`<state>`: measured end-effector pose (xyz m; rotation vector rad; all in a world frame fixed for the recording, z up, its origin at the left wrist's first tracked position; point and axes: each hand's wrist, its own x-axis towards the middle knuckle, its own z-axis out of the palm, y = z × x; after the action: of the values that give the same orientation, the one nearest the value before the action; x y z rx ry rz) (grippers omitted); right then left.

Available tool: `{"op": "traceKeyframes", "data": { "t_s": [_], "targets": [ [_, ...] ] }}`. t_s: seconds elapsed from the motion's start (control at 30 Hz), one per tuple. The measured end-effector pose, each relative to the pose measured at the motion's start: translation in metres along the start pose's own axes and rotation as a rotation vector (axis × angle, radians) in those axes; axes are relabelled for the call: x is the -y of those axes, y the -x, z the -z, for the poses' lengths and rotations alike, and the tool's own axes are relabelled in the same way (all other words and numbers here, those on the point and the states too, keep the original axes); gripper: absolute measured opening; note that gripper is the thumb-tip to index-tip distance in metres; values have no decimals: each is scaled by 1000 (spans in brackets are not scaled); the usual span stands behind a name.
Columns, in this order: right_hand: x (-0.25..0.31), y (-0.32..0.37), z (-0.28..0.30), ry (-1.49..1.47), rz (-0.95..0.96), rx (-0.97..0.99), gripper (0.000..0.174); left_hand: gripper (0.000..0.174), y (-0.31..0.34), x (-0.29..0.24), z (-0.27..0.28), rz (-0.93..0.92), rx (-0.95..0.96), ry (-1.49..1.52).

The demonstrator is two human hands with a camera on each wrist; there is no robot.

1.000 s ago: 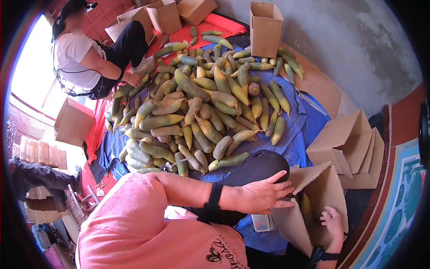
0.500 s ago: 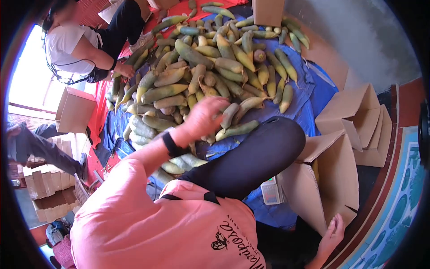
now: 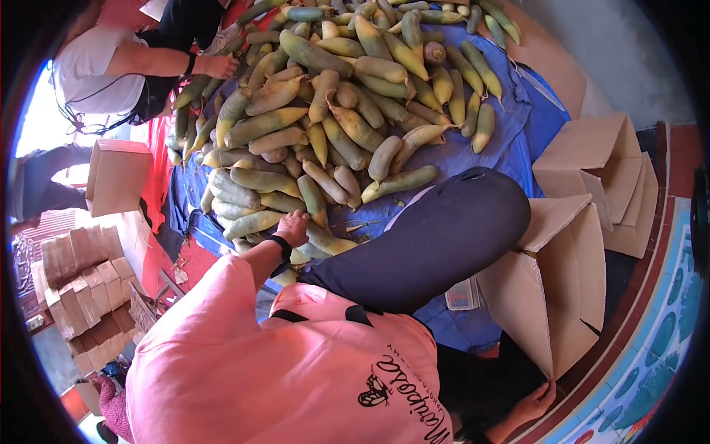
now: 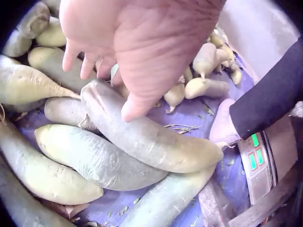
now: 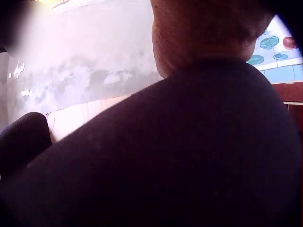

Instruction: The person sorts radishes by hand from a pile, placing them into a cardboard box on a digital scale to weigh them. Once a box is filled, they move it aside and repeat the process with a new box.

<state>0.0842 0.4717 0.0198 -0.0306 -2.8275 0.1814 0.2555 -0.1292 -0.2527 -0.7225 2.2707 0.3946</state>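
In the head view my left hand (image 3: 294, 228) is at the near edge of a large pile of green radishes (image 3: 325, 122). The left wrist view shows that hand's palm (image 4: 137, 42) over a thick, curved green radish (image 4: 156, 144), its fingers extended and its thumb tip right at the radish's skin. More radishes (image 4: 94, 158) lie around and below it. My right hand (image 3: 534, 403) is low on the right, fingertips at the bottom corner of an open cardboard box (image 3: 510, 300). In the right wrist view a dark trouser leg hides most of that hand.
A small digital scale (image 3: 462, 294) sits between my bent knee (image 3: 444, 229) and the box. Another open box (image 3: 592, 166) stands behind it. Across the pile, a person in a white shirt (image 3: 96, 70) reaches into the radishes. Stacked cartons (image 3: 85, 277) are at left; blue tarp (image 3: 518, 133) underlies the pile.
My left hand has gone from the box's rim over the pile to its near edge. My right hand has come out of the box down to its lower corner. The head view has shifted.
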Motion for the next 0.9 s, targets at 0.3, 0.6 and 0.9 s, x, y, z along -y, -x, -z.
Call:
{"op": "traceKeyframes", "data": {
  "t_s": [0.3,0.6,0.9],
  "targets": [
    [4,0,-1,46,26,-8,22,67,-5,1,0,22,163,-172],
    [10,-3,-2,60,64,-27,20,55,27,-14,70,-227,192,-139],
    [13,3,3,24,36,-68,22,61,56,-12,176,-131,-177,207]
  ]
}}
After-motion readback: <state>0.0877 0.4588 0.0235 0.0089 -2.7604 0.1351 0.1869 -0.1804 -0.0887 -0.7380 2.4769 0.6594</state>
